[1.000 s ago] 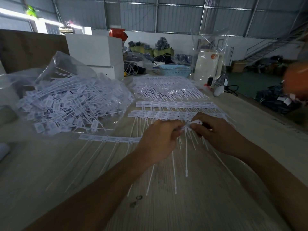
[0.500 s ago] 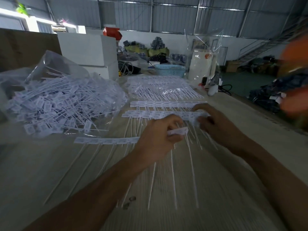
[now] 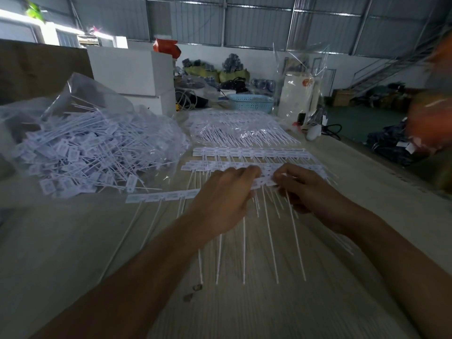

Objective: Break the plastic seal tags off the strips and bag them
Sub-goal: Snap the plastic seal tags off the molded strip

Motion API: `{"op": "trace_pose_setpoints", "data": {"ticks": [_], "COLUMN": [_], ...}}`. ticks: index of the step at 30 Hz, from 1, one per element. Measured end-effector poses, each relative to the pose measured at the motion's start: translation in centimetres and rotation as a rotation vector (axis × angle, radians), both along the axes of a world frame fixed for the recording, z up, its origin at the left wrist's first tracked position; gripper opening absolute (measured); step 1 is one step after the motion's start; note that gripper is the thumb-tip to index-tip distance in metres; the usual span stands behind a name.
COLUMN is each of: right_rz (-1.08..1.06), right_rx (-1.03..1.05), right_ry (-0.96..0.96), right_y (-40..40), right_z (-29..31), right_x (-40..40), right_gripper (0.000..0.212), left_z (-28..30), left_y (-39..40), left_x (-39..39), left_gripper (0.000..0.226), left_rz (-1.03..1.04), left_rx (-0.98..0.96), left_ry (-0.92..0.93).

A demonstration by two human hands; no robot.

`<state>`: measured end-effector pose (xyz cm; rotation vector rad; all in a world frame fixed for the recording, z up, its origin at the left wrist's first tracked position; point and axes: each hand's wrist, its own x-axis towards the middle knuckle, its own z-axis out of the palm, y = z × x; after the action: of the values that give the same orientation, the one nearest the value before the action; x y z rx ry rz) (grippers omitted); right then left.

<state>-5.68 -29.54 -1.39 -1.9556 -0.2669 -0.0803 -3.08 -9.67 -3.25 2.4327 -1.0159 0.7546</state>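
Several strips of white plastic seal tags (image 3: 249, 152) lie side by side on the wooden table (image 3: 73, 241), their long thin tails pointing toward me. My left hand (image 3: 225, 196) and my right hand (image 3: 305, 187) meet over the nearest strip (image 3: 161, 197), and both pinch a short piece of joined tags (image 3: 265, 178) between them. Tails hang down below my hands. On the left, a clear plastic bag (image 3: 97, 143) holds a heap of separated tags.
More bagged tag strips (image 3: 242, 130) lie farther back. Behind them stand a blue basket (image 3: 252, 102), white boxes (image 3: 132, 72) and a white container in a clear bag (image 3: 298, 94). The table's right edge drops to the floor. Small metal bits (image 3: 193, 292) lie near me.
My right hand came back from the farther strips to meet my left hand. Both hands now pinch the same piece of tags, slightly farther from me than before.
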Motion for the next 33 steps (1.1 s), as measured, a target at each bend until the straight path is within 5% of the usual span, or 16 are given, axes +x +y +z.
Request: {"op": "trace_pose_setpoints", "data": {"ticks": [9, 16, 23, 29, 33], "right_rz": [-0.033, -0.019, -0.085, -0.468, -0.201], "right_rx": [-0.353, -0.551, -0.472, 0.047, -0.25], "right_ry": [-0.342, -0.521, -0.509, -0.374, -0.269], "right_y": [0.0, 0.2, -0.5, -5.3, -1.6], "right_z": [-0.3, -0.7, -0.1, 1.0, -0.7], "right_x": [0.0, 0.0, 0.3, 1.6, 1.6], "right_gripper": [0.014, 0.013, 0.014, 0.012, 0.016], "left_z": [-0.3, -0.3, 0.6, -0.4, -0.7], "left_y": [-0.1, -0.1, -1.0, -0.6, -1.3], "left_x": [-0.1, 0.2, 0.0, -0.4, 0.1], "left_gripper": [0.018, 0.028, 0.023, 0.011, 0.016], "left_rz": [-0.021, -0.083, -0.162, -0.284, -0.195], "left_rx": [-0.05, -0.249, -0.332, -0.292, -0.402], "left_ry": [0.144, 0.285, 0.356, 0.419, 0.312]}}
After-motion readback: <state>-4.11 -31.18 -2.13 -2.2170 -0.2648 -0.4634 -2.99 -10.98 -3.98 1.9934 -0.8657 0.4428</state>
